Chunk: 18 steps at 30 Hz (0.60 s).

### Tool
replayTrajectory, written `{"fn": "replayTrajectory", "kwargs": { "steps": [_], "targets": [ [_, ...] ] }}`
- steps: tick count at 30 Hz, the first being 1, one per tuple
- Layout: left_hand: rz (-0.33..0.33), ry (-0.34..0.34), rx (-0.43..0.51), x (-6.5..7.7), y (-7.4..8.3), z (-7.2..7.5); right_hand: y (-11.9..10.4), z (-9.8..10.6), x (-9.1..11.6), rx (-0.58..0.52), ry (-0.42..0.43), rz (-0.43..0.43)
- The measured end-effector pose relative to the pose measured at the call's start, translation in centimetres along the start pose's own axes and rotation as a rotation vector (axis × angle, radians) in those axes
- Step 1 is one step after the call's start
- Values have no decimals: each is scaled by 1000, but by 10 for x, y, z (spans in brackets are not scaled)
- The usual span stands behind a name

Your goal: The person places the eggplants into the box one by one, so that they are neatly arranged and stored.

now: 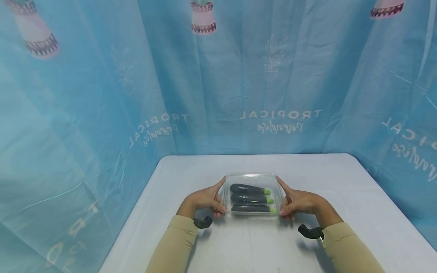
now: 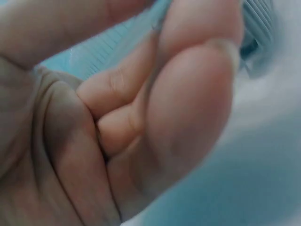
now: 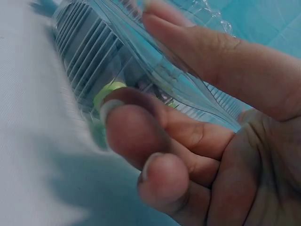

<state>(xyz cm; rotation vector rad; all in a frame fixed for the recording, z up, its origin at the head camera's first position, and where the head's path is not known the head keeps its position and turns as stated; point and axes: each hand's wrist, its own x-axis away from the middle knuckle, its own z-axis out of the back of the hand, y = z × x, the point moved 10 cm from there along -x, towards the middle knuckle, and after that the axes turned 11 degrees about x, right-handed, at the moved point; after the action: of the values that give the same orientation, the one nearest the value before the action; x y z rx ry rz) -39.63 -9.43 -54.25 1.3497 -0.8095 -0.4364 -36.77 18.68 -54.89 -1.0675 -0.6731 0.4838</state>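
A clear plastic clamshell box (image 1: 250,176) sits on the white table, its ribbed side (image 3: 87,52) also showing in the right wrist view. Inside lie three dark eggplants (image 1: 248,199) in a stack of rows, green stem ends to the right. My left hand (image 1: 206,199) holds the box's left side, index finger stretched to the far corner and thumb near the front corner. My right hand (image 1: 301,201) grips the right side in a mirrored way, its other fingers curled beneath the rim. In the left wrist view, the fingers (image 2: 193,103) hide most of the box.
The white tabletop (image 1: 252,242) spreads out around the box. Blue printed curtains (image 1: 218,83) hang behind the table and along its left and right sides. A black strap device (image 1: 203,222) is worn on the left wrist, and another (image 1: 310,231) on the right.
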Motion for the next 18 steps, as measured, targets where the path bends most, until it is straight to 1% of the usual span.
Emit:
{"fn": "replayTrajectory", "kwargs": {
  "steps": [5,9,13,18],
  "targets": [
    [15,-2,27,0,3,-1,-2,0,-1,-12,2,10],
    [26,10,59,0,2,0,-4,-3,-1,-32,-8,16],
    [23,-1,68,-1,-1,-2,-3,-4,0,-41,-8,11],
    [20,4,77,-1,-3,-1,-4,-3,1,-26,-1,11]
  ]
}}
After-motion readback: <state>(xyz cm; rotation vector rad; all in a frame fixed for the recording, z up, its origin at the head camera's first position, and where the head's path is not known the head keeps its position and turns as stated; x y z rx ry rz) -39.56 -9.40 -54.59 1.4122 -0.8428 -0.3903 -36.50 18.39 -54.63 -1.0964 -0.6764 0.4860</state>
